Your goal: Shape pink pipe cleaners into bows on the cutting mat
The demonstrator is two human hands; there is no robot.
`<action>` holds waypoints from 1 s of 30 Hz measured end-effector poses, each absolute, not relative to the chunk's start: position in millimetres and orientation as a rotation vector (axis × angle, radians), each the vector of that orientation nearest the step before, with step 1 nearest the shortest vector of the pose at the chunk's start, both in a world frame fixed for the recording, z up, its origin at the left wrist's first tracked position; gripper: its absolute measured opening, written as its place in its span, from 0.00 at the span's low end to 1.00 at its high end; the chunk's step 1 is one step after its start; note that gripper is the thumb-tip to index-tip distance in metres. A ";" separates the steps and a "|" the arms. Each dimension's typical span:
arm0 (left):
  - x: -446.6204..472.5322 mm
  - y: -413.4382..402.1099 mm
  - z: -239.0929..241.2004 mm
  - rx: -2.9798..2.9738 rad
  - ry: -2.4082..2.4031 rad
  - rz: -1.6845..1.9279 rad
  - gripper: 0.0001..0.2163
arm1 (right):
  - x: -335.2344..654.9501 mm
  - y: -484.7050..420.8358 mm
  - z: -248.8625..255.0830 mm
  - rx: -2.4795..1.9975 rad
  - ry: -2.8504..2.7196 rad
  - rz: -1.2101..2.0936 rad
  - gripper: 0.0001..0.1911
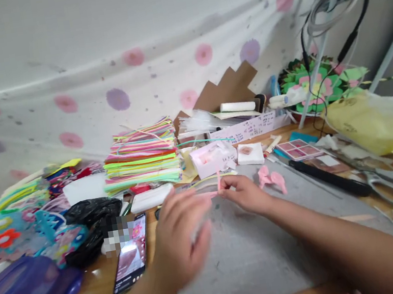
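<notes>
Between its thumb and fingertips, my right hand (243, 192) pinches a thin pink strip (219, 181). One end of the strip stands up; another part runs left toward my other hand. My left hand (184, 236) is blurred by motion, its fingers stretched out and the thumb apart, close to the strip's left end. Whether its fingertips touch the strip is hidden. Both hands are over a grey mat (243, 254). Just right of my right hand lies a curled pink piece (272, 180) on the mat.
Left of the mat lies a lit phone (131, 254), with a black plastic bag (94, 218) and purple container (24, 286) beyond. A stack of colourful strips (142, 160) stands behind. Large scissors (392, 185) and a black-handled tool (330, 178) lie at the right.
</notes>
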State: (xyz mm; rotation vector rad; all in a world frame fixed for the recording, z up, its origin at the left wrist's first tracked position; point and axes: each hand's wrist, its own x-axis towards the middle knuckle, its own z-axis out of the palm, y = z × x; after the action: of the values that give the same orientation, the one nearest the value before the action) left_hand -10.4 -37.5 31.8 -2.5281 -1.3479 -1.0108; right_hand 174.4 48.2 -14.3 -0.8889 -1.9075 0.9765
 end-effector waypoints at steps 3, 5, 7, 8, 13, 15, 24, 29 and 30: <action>-9.2 -12.0 20.2 -2.649 -1.415 -0.661 0.10 | 175.3 47.2 -17.8 -0.808 -2.085 0.782 0.08; -4.9 0.5 7.5 -2.710 -1.390 -0.406 0.07 | 175.7 46.1 -20.1 -0.775 -2.199 0.624 0.07; -0.6 6.3 -4.9 -2.648 -1.413 -0.393 0.08 | 176.1 44.4 -21.2 -0.751 -2.286 0.487 0.06; 0.8 7.1 -9.9 -2.622 -1.419 -0.420 0.09 | 176.2 43.4 -21.1 -0.741 -2.318 0.431 0.06; -0.4 1.2 -19.9 -2.527 -1.307 -0.548 0.12 | 172.5 36.6 -17.5 -0.752 -2.379 0.355 0.06; -2.1 -1.4 -20.1 -2.496 -1.253 -0.584 0.12 | 168.0 33.8 -16.0 -0.787 -2.353 0.438 0.06; -5.8 -4.6 -25.5 -2.616 -1.544 -0.866 0.11 | 160.6 31.6 -12.1 -0.969 -2.213 0.809 0.08; -5.1 -6.1 -21.7 -2.927 -2.166 -1.413 0.08 | 170.7 33.5 -3.8 -0.954 -2.194 0.918 0.06; -4.5 -6.6 -20.4 -2.942 -2.176 -1.476 0.08 | 171.3 33.2 -2.6 -0.945 -2.189 0.904 0.06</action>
State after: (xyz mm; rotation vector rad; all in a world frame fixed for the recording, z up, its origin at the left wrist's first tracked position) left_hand -4.5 -6.6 -20.4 -2.9422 -2.1762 -1.4763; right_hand 171.3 33.2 -2.6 -0.9446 -2.1890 0.9045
